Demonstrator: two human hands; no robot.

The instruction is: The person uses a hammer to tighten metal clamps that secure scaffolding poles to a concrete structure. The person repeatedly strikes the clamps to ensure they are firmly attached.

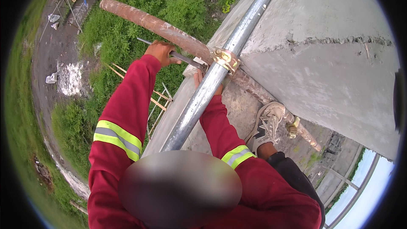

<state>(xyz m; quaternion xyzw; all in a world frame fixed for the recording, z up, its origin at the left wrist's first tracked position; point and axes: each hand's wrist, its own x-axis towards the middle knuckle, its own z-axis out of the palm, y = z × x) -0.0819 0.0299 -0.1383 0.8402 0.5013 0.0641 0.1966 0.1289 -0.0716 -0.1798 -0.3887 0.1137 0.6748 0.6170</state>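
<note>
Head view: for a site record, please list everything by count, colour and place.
Silvery pipe: one, grey, diagonal through centre
Rusty pipe: one, reddish-brown, crossing behind it
Couplers: three, gold, on the pipes
Metal tool: one, grey, left of centre
Block: one, whitish, near tool's end
Concrete wall: one, grey, right
Timber lengths: several, tan, centre left
Plants: many, green, left and top
Bundles: several, whitish, far left
Shoe: one, beige-and-dark, right of centre
Sleeves: two, dark red, from lower edge
Left grip: one, bare, around tool
Right grip: one, bare, partly behind silvery pipe
</note>
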